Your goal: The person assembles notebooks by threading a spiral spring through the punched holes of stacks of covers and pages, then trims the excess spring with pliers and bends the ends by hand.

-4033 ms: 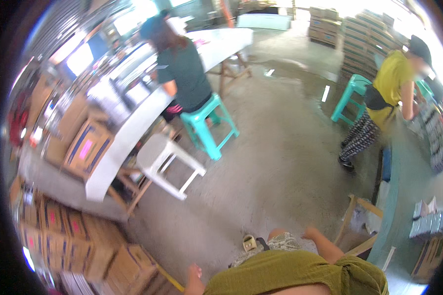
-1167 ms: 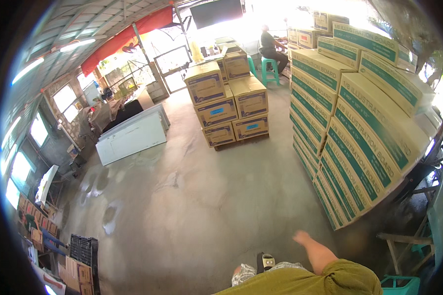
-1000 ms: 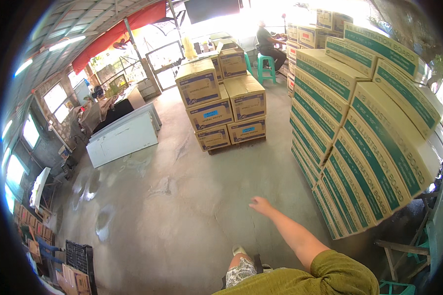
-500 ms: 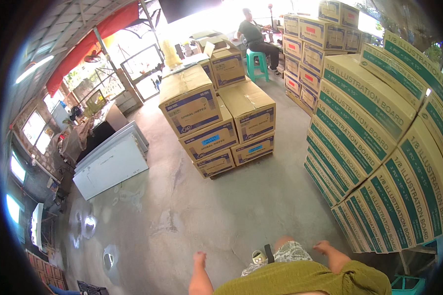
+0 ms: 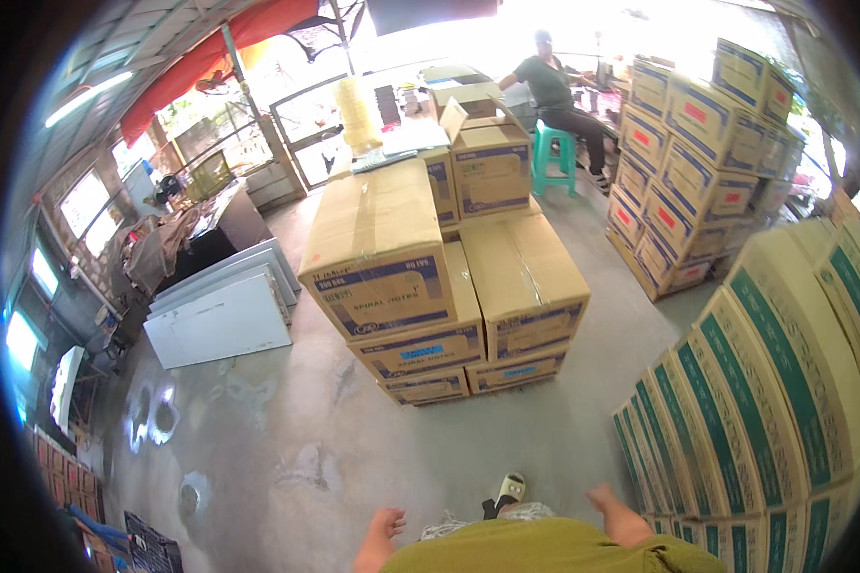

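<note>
My left hand [image 5: 389, 522] hangs at my left side, its fingers loosely bent and nothing in it. On the other side my right hand [image 5: 602, 498] swings free and empty, slightly blurred, its fingers loose. It is nearest to a tall stack of cardboard cartons with green bands [image 5: 726, 411] on the right. Ahead of me stands a pile of brown cartons with blue bands; its top front carton [image 5: 382, 277] is taped closed. Neither hand touches a carton. A light-coloured slipper [image 5: 512, 487] shows on my foot below.
Grey boards [image 5: 222, 325] lean at the left before a cluttered table. Another carton stack [image 5: 688, 172] stands at the back right. Nearby a person [image 5: 549, 91] sits on a green stool [image 5: 553, 158]. A black crate [image 5: 153, 544] lies at lower left.
I have moved forward: the carton pile ahead looks larger and nearer, and the green-banded stack has shifted lower at the right. Both hands remain empty.
</note>
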Motion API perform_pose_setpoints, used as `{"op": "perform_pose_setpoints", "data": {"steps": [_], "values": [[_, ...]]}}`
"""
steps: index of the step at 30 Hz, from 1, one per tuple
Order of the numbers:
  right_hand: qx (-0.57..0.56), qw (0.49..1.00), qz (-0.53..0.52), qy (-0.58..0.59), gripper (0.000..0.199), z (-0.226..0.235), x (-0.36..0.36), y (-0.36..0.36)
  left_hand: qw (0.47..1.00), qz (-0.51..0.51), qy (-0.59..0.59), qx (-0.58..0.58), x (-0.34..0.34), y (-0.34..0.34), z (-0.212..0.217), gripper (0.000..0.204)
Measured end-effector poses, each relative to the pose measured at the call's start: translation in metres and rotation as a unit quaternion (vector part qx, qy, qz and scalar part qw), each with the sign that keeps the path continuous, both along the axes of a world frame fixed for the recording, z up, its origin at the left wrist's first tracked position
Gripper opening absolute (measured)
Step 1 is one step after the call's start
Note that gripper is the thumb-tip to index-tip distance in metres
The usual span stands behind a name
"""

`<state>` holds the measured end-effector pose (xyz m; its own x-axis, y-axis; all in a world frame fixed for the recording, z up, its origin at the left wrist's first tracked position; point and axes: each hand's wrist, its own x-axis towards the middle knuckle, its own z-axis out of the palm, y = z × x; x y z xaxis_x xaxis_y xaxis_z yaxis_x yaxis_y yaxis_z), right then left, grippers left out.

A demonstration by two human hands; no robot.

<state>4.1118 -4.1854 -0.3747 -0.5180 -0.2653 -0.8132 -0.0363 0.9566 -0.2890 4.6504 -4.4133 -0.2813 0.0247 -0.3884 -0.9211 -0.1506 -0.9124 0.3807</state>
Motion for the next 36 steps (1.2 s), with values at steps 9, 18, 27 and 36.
{"op": "perform_pose_setpoints", "data": {"steps": [9,18,27,36], "values": [[-0.401,0.909,0.097,0.059,0.034,0.163,-0.008,-0.425,0.972,0.08,-0.183,-0.12,0.052,-0.067,0.054,0.03],[-0.693,0.696,-0.185,0.034,0.053,0.303,0.14,-0.574,0.988,0.107,-0.098,0.05,0.142,-0.095,-0.018,0.02],[-0.736,0.535,-0.397,0.12,0.061,0.349,0.169,-0.655,0.988,0.088,-0.123,-0.041,0.302,-0.31,-0.044,0.018],[-0.76,0.55,-0.285,0.195,0.053,0.325,0.161,-0.646,0.964,0.122,-0.148,-0.182,0.338,-0.55,-0.031,0.027]]}}
